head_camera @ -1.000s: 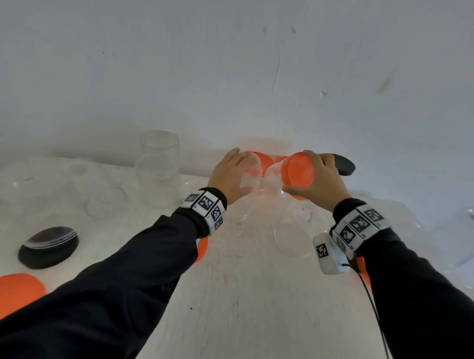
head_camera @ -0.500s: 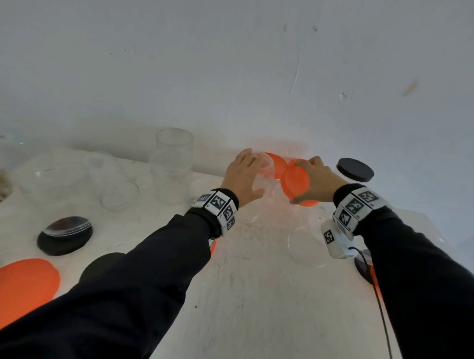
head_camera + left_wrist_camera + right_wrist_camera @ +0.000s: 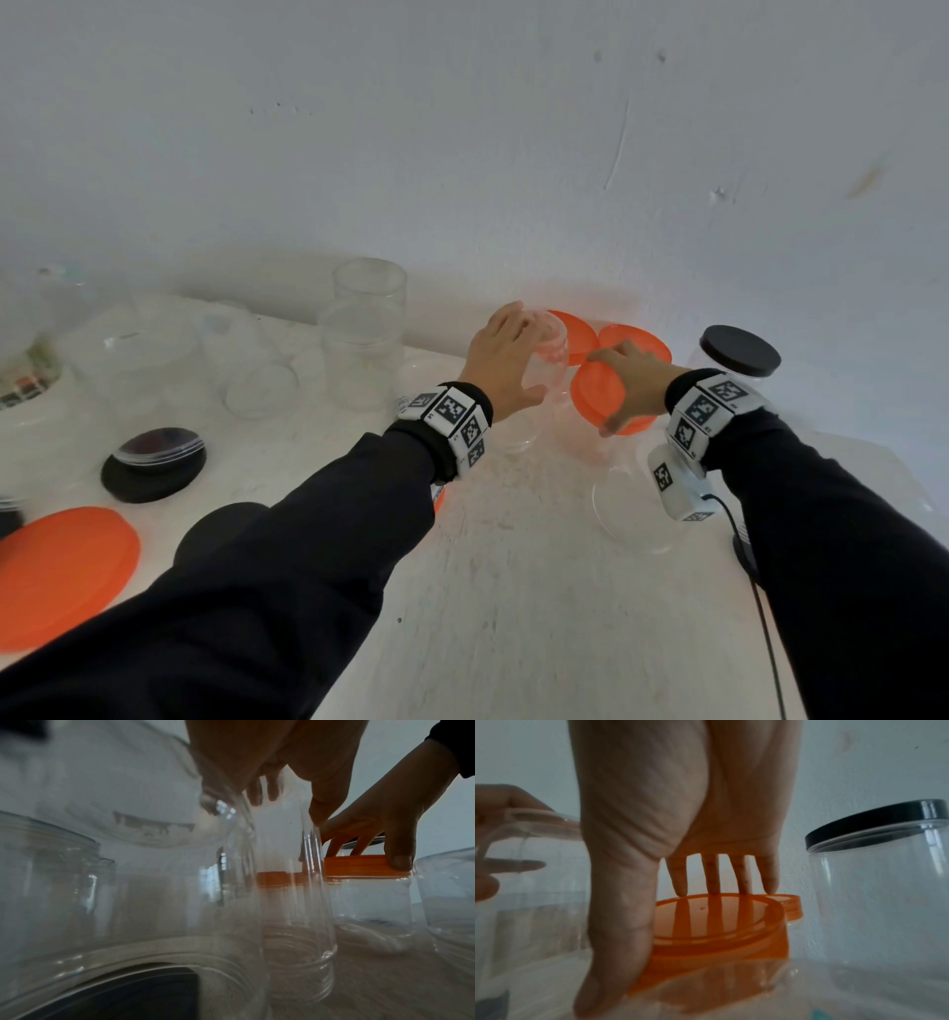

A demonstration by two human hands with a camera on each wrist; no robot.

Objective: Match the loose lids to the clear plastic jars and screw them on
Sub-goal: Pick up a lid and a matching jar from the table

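Note:
My left hand (image 3: 513,360) grips the open top of a clear plastic jar (image 3: 539,411) that stands near the wall; in the left wrist view its fingers (image 3: 262,791) show through the jar's wall (image 3: 290,892). Just to the right, my right hand (image 3: 616,390) grips an orange lid (image 3: 595,398) with the thumb in front and the fingers (image 3: 741,882) behind. The orange lid (image 3: 718,923) sits on the mouth of a low clear jar (image 3: 372,902). The two hands almost touch.
Two orange-lidded jars (image 3: 580,334) stand at the wall behind my hands and a black-lidded jar (image 3: 739,354) to the right. A tall open jar (image 3: 367,334), a black lid (image 3: 154,473), a big orange lid (image 3: 61,570) and other clear containers (image 3: 133,360) lie left. Another open jar (image 3: 631,514) is under my right wrist.
My right hand has come down and toward me with the orange lid, which was tilted up on edge and now lies flatter on the jar. My left hand stays on the clear jar.

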